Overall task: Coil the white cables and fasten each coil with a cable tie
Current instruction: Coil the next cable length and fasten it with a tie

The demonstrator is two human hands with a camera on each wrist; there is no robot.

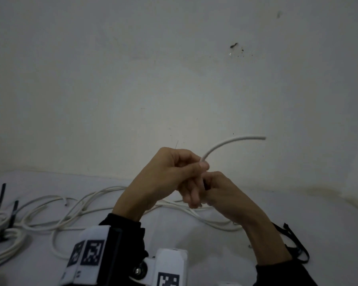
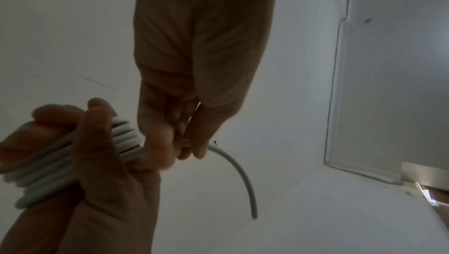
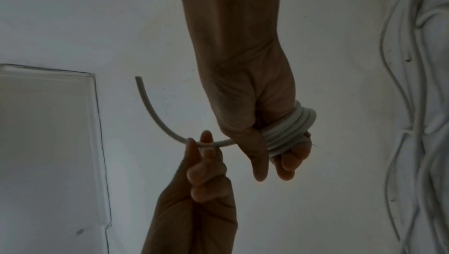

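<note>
Lying across the left part of the white worktop [image 1: 215, 254] were loose white cables [image 1: 50, 197], with black cable ties [image 1: 0, 196] near its left edge. Above the middle, the left hand [image 1: 170, 172] held a coil [image 2: 126, 137] wound around its curled fingers. The right hand [image 1: 225, 193], just beside it, pinched the cable between fingertips, and the free end [image 1: 232, 140] curved up and to the right.
</note>
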